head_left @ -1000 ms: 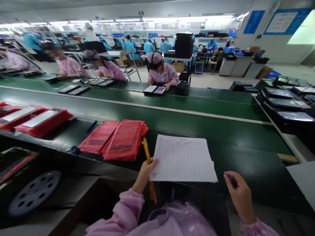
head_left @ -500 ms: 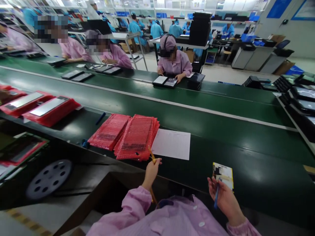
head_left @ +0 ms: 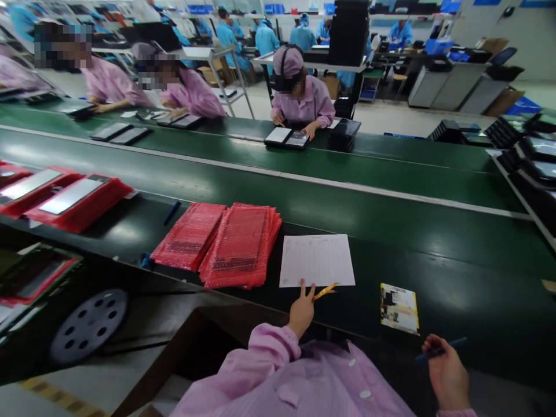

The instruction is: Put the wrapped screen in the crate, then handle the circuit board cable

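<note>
My left hand [head_left: 303,308] is at the near edge of a printed white sheet [head_left: 317,260], two fingers stretched onto the paper. A yellow strip [head_left: 325,291] sticks out to the right from beside its fingers. My right hand [head_left: 445,368] is at the lower right, fingers curled round a dark blue pen [head_left: 452,346]. Between the hands, nearer the right one, a white card-like piece with yellow edges [head_left: 399,308] lies on the dark green bench. Left of the sheet are two stacks of red bubble-wrap pouches [head_left: 241,246], [head_left: 191,236] lying side by side.
Red-wrapped panels [head_left: 72,197] lie at the left, with a blue pen [head_left: 172,212] near them. Across the green belt [head_left: 391,179] a person in pink [head_left: 304,95] works over two trays. Black trays [head_left: 538,168] are stacked at the right. A round grey stool [head_left: 90,326] stands below.
My left hand has moved right, from beside the red pouches to the sheet, which has shifted right. My right hand has moved right and down, away from the yellow-edged piece, with the pen.
</note>
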Available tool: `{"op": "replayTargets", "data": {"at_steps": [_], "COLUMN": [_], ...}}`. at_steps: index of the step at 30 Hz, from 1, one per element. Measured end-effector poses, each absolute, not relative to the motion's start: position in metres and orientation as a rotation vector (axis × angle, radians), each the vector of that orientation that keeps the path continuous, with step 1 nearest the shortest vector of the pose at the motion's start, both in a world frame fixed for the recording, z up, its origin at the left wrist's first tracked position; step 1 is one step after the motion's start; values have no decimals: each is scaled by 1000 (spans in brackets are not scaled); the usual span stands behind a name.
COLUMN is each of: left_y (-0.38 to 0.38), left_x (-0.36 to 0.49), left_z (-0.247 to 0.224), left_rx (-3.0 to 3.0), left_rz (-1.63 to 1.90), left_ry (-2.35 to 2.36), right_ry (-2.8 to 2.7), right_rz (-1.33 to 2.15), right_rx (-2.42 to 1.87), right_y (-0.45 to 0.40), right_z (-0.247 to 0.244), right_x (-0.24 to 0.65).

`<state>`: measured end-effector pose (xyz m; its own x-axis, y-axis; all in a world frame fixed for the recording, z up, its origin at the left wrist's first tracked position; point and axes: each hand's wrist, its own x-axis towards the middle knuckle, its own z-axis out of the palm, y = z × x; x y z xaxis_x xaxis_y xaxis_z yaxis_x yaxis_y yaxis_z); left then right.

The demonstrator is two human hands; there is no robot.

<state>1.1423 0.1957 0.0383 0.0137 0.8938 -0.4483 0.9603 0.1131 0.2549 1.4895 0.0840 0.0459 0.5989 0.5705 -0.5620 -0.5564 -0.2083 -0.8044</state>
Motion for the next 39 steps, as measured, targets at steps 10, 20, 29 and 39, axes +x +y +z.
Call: {"op": "replayTargets", "data": {"at_steps": [10, 20, 29, 39], "left_y": [169, 149, 130, 124], "left_x": [1153, 1121, 1107, 1116], "left_z": [55, 90, 120, 145], "left_rx": [1598, 1096, 996, 1024], "left_rz": [145, 580, 470, 122], "left_ry": [1825, 1671, 1457, 1076], "right_ry": [-546, -1238, -1558, -934], "right_rz": [1353, 1204, 1483, 2080], "right_rx": [-1617, -1733, -1347, -954], "right_y": [104, 200, 170, 119], "right_z": [58, 37, 73, 111], "right_x": [1425, 1339, 1312, 1279]}}
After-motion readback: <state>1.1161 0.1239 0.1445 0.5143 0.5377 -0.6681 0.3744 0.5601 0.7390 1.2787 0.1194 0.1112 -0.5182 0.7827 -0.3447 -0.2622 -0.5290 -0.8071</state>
